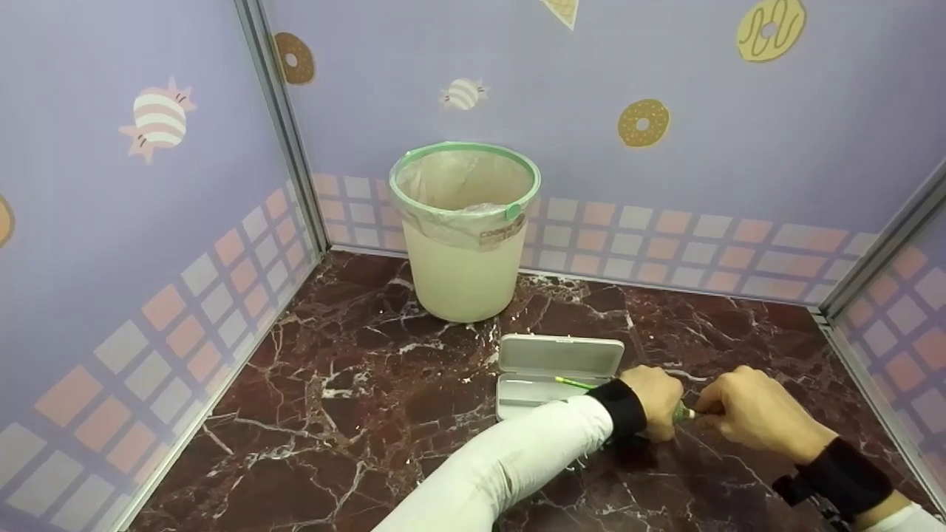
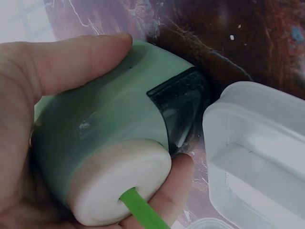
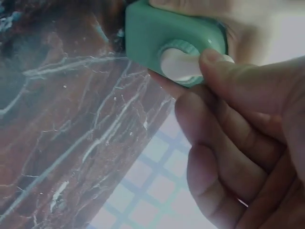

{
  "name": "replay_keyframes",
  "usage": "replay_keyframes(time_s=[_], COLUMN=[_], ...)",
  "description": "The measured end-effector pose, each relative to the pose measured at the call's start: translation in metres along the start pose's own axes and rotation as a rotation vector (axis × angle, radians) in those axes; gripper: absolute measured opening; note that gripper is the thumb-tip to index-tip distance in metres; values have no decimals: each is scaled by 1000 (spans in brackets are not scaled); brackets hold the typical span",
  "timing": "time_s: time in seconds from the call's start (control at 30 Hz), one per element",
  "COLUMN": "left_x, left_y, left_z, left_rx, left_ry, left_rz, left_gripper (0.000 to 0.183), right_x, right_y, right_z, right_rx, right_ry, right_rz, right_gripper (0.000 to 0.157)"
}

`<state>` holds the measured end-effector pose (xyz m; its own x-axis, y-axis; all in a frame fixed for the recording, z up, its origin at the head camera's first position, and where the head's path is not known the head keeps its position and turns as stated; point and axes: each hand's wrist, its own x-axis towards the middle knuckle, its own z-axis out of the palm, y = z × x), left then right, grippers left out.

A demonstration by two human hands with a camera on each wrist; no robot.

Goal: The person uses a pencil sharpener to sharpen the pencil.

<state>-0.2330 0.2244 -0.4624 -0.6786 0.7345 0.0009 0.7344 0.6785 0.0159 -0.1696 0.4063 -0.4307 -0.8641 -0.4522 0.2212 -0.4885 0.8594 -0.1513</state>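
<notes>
A green pencil sharpener [image 2: 119,90] with a pale round front and a dark translucent compartment lies in my left hand [image 1: 654,405], thumb on one side and fingers beneath. A green pencil [image 2: 143,210] sticks out of the hole in its front. On the back of the sharpener, my right hand [image 1: 761,414] pinches the white crank handle [image 3: 180,65] between thumb and fingers. Left of the hands, a white pencil case [image 1: 562,357] stands with its lid up, partly hidden by my left forearm. A green stick-like end shows over the case in the head view.
A cream bin [image 1: 464,277] with a green rim and plastic liner stands behind the case, near the back wall. Patterned walls [image 1: 709,170] border the dark red marbled tabletop [image 1: 295,443] on the left, back and right. Small pale crumbs dot the surface.
</notes>
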Motion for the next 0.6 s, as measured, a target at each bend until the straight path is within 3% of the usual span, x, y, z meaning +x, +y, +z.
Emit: replay_keyframes(time_s=[0.23, 0.33, 0.47, 0.6], left_x=[0, -1, -1, 0], left_y=[-4, -6, -5, -2], left_z=[2, 2, 3, 5], left_rx=[12, 13, 21, 30], left_ry=[14, 14, 14, 7], left_rz=[19, 20, 8, 20], left_gripper=[38, 40, 35, 28], right_x=[7, 11, 21, 29], right_y=[-6, -4, 9, 26], right_z=[-4, -3, 8, 25], right_rx=[-33, -65, -103, -80], right_ry=[-31, -5, 52, 18], right_rz=[28, 51, 94, 120], right_gripper=[41, 41, 34, 31])
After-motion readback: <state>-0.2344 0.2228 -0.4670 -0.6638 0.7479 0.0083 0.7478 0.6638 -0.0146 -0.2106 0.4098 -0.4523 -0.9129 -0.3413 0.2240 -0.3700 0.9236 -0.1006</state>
